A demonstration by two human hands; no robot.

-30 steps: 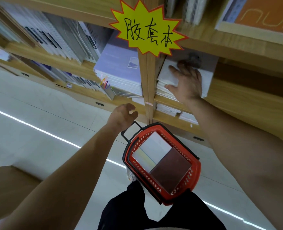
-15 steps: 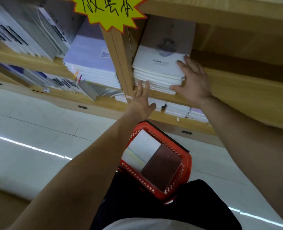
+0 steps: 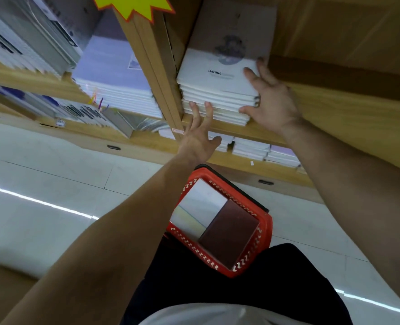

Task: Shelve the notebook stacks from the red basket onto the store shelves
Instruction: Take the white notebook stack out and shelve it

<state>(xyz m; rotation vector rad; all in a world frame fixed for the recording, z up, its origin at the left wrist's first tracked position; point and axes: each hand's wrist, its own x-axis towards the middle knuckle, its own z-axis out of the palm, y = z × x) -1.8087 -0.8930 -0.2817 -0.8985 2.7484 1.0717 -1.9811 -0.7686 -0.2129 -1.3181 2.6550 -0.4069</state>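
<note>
Several tiers of pale, grained wooden shelves (image 3: pixel 335 106) fill the upper view, above a glossy grey tiled floor (image 3: pixel 53 184). Lower down, in front of the person's dark trousers, is a red plastic basket (image 3: pixel 265 221) with white zigzag lattice walls. Inside it a pale notebook (image 3: pixel 201 207) and a matt brown notebook (image 3: pixel 229 238) lie flat, side by side. Right of a wooden upright (image 3: pixel 156 78), a squared stack (image 3: pixel 217 83) of white soft-cover notebooks rests on a shelf, its top cover printed "DARING" under a dark round motif. A lilac stack (image 3: pixel 114 73) lies left of the upright. The right hand (image 3: pixel 274 102), fingers spread and straight, presses the stack's right side. The left hand (image 3: pixel 197 139) is released, its straight fingertips (image 3: pixel 208 106) touching the stack's lower front edge. A yellow, red-edged star sign (image 3: pixel 133 5) juts from the upright's top.
</note>
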